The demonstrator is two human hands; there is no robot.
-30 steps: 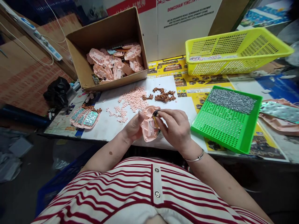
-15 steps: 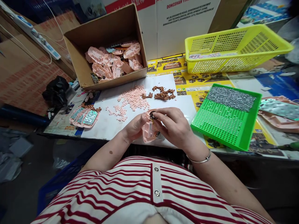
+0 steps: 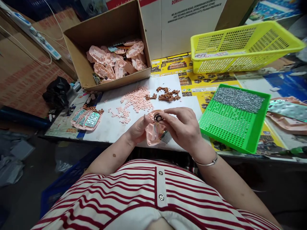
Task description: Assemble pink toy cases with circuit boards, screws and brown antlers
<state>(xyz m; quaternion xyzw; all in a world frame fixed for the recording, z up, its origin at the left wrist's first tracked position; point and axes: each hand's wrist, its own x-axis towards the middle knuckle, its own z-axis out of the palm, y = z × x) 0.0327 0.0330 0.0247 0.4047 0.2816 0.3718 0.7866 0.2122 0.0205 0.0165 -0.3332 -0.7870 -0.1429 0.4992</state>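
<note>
My left hand (image 3: 137, 131) is closed around the left side of a pink plastic shell (image 3: 152, 135), held just above the table's front edge. In the upper end of the shell lies a round black part (image 3: 158, 118) like a small speaker, with thin wires below it. My right hand (image 3: 184, 129) grips the shell's right side, its fingertips touching the edge of the round part. Under the right fingers, a dark green board-like piece (image 3: 166, 137) is partly hidden. Small pink pieces (image 3: 136, 100) and brown plastic pieces (image 3: 169, 95) lie loose on the white sheet beyond my hands.
A cardboard box (image 3: 79, 68) of pink shells stands at the back left. Pink shells with circuit boards (image 3: 90, 120) lie on the left. To the right are a green tray (image 3: 230, 127) of metal screws, a yellow basket (image 3: 223, 67) and another pink shell (image 3: 278, 119).
My right fingers have drawn back a little to the right, so the round black part shows more fully. The left hand keeps its hold on the shell. The view has shifted slightly.
</note>
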